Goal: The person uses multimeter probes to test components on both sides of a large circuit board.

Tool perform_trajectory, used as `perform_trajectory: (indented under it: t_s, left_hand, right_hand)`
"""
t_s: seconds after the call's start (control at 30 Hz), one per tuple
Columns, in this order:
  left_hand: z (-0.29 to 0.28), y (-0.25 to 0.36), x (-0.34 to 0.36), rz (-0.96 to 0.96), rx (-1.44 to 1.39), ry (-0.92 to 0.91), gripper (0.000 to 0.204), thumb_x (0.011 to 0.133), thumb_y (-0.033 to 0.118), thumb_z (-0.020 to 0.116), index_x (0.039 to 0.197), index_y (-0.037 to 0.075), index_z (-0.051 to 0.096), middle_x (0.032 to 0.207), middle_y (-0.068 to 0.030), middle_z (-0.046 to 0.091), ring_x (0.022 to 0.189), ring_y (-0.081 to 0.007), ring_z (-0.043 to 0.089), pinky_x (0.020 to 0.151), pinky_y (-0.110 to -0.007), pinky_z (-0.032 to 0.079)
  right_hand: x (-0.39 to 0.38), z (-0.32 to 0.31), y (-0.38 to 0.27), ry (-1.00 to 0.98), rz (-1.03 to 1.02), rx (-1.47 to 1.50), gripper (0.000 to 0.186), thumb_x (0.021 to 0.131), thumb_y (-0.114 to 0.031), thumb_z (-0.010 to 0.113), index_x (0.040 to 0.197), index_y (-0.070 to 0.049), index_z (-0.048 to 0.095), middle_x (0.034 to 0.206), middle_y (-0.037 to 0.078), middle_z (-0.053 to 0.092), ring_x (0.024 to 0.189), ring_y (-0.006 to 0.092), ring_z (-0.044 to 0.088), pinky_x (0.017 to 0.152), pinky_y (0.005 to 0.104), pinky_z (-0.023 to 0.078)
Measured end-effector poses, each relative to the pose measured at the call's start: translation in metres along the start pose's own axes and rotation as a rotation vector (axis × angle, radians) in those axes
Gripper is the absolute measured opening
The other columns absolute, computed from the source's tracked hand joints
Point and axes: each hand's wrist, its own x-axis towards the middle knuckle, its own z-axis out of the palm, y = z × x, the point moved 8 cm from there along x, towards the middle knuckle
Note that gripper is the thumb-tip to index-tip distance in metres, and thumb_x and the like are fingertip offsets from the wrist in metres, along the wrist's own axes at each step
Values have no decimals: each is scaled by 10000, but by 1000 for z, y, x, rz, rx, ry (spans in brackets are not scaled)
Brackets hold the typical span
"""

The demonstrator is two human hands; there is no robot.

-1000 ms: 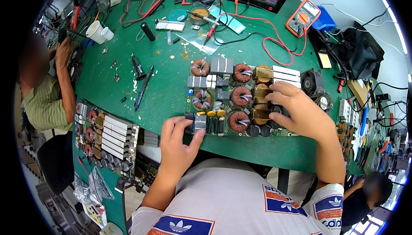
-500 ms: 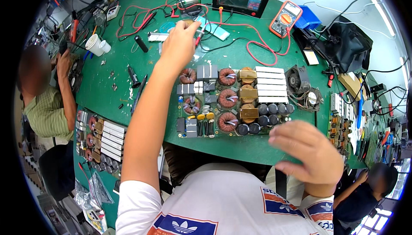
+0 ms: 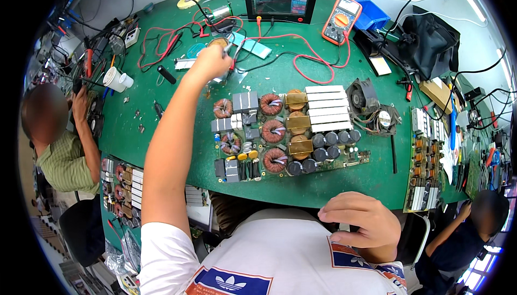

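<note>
My left hand [image 3: 213, 63] reaches far over the green bench, its fingers closed at a small grey item whose kind I cannot make out. Just beyond the fingertips is a round tan-topped tin [image 3: 218, 42], and a red-handled test probe [image 3: 232, 64] lies beside the hand. My right hand [image 3: 362, 220] hovers low in front of my shirt, fingers bent and thumb apart, with nothing in it. Between my arms a large circuit board [image 3: 350, 159] rests on the bench. It carries copper-wound ring coils [image 3: 273, 131], black capacitors [image 3: 319, 154] and white finned blocks [image 3: 327, 107].
A black-framed screen [image 3: 280, 1] and an orange multimeter [image 3: 341, 19] stand at the back, with red and black leads across the bench. Cooling fans [image 3: 363, 96] sit right of the board. More boards lie at left [image 3: 129, 182] and right [image 3: 423, 160]. Two people work at the sides.
My right hand has dropped from the board's near right edge toward my body. The left hand stays near the tin. The whole view has shifted a little.
</note>
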Motion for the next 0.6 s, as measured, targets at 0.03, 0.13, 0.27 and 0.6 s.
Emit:
perform_trajectory:
  t_s: [0.03, 0.13, 0.27, 0.6]
  left_hand:
    - [10, -3, -3, -51, -8, -144, 313, 834, 304, 713, 857, -2, 656, 802, -203, 697, 791, -342, 691, 726, -421, 532]
    - [20, -8, -5, -76, -3, -99, 387, 742, 357, 793, 854, -3, 705, 890, -236, 709, 882, -369, 699, 826, -423, 546]
    - [23, -16, -3, -26, 36, -14, 380, 759, 341, 785, 880, -9, 699, 888, -217, 709, 862, -353, 700, 792, -416, 546]
    - [-88, 65, -100, -63, -770, 118, 239, 914, 257, 670, 913, 31, 591, 720, 43, 493, 638, -51, 421, 553, -242, 344]
  right_hand:
    - [2, 2, 0, -1, -3, -1, 374, 813, -152, 772, 1146, -18, 665, 1081, 115, 682, 985, 305, 656, 868, 404, 517]
    - [6, 5, 2, -10, -12, -11, 354, 831, -154, 761, 1143, -18, 665, 1090, 113, 682, 986, 301, 655, 870, 400, 516]
    - [9, 11, 5, -24, -12, -11, 331, 838, -160, 757, 1120, -10, 671, 1093, 119, 685, 987, 300, 654, 861, 401, 518]
    - [24, 2, 24, 227, 9, 177, 245, 840, -48, 709, 1076, 8, 677, 891, 109, 703, 758, 238, 674, 701, 334, 534]
